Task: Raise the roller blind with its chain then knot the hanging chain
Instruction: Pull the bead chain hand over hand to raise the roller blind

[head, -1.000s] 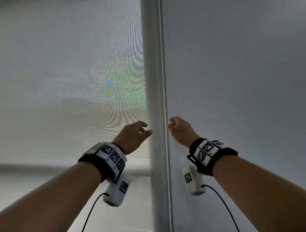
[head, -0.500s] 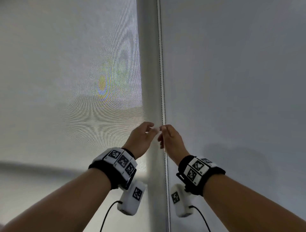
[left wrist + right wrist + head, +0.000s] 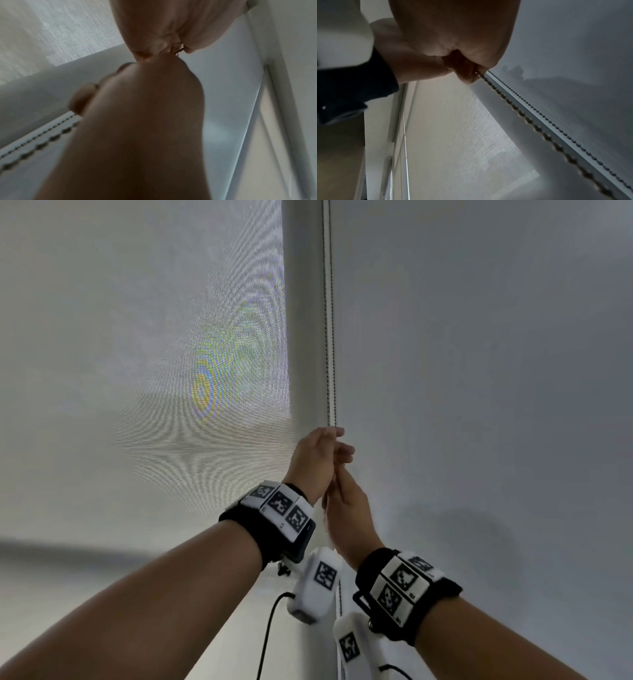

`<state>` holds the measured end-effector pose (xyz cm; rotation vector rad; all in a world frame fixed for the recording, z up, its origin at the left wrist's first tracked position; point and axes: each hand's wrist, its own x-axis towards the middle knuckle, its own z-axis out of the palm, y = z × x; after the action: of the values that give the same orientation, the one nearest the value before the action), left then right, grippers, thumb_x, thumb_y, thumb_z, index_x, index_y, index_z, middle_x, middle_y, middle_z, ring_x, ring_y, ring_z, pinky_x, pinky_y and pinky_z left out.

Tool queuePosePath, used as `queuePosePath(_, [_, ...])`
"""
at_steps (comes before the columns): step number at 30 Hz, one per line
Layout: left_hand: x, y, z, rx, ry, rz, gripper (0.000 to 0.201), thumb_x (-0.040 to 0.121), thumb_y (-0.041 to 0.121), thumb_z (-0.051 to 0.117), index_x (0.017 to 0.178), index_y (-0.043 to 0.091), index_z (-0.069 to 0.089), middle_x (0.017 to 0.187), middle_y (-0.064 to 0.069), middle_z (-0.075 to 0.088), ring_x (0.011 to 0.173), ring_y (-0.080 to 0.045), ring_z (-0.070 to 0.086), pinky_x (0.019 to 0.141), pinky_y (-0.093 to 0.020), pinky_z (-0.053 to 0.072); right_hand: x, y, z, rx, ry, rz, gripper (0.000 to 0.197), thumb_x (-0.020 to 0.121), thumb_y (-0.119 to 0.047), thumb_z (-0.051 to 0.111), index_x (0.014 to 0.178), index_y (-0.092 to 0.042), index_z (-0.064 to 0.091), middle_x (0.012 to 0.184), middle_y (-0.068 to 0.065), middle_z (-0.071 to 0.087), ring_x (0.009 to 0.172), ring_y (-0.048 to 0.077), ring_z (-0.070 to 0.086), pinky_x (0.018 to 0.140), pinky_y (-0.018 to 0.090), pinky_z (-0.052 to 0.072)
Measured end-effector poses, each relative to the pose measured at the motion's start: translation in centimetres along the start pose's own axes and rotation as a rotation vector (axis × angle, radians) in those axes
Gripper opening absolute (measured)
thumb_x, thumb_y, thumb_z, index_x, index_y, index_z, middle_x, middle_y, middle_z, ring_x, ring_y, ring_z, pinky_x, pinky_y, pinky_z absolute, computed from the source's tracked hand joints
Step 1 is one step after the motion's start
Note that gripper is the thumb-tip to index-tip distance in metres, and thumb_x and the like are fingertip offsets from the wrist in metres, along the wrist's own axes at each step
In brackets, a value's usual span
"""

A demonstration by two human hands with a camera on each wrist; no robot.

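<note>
The dark beaded chain [image 3: 328,337] hangs in two taut strands from twelve o'clock beside the pale mesh roller blind [image 3: 137,354], which lies at nine o'clock.

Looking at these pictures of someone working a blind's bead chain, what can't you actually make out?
- Top of the roller blind and its roller: cut off by the head view's upper edge.
- Bottom loop of the chain: hidden behind the wrist cameras in the head view.
- Left hand fingertips on the chain: blurred in the left wrist view.
- Right hand fingers: largely hidden by its own back.
</note>
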<state>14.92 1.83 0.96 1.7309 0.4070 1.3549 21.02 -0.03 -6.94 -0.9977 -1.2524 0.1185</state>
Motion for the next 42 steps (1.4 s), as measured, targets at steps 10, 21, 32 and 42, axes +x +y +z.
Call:
queuePosePath(10, [-2.1,2.2,0.3,-0.274,-0.044,-0.087,0.025,0.098,0.019,0.033,0.088,0.011,0.055,0.056,0.001,0.048,0.044,-0.013,0.038,0.046,-0.026,0.030,-2.4,-1.5,-0.8,0.014,0.074,-0.028,0.030,0.106,-0.020,0.035,0.080,-0.014,0.050,0.063,0.006,0.046,0.054,0.004,0.038,0.055,0.023,0.034])
queuePosePath(21, [-5.6,0.2,0.2,-0.200,-0.029,-0.151,0.031,0.097,0.012,0.031,0.069,0.015,0.046,0.050,0.001,0.033,0.040,-0.010,0.025,0.038,-0.019,0.022,-6.5,1.0,-0.2,0.057,0.046,0.059,0.030,0.102,-0.033,0.039,0.076,-0.031,0.054,0.058,-0.013,0.045,0.057,0.011,0.036,0.057,0.033,0.032])
queuePosePath(32, [-8.4,-2.3,-1.1,-0.081,-0.042,-0.208,0.034,0.089,-0.002,0.030,0.063,0.014,0.046,0.051,0.000,0.032,0.042,-0.012,0.029,0.040,-0.018,0.022,-6.6,-0.6,-2.6,0.145,-0.072,0.178,0.038,0.095,0.004,0.035,0.077,-0.010,0.065,0.067,0.002,0.066,0.064,0.016,0.063,0.071,0.037,0.058])
queuePosePath(42, [-12.5,-5.1,-0.6,-0.044,-0.095,-0.366,0.037,0.075,-0.014,0.030,0.062,0.012,0.053,0.056,-0.005,0.041,0.047,-0.016,0.035,0.047,-0.023,0.026,2.4,-11.3,-1.6,0.202,-0.015,0.062,0.036,0.105,-0.021,0.028,0.106,-0.001,0.059,0.073,0.013,0.060,0.057,0.019,0.054,0.054,0.032,0.049])
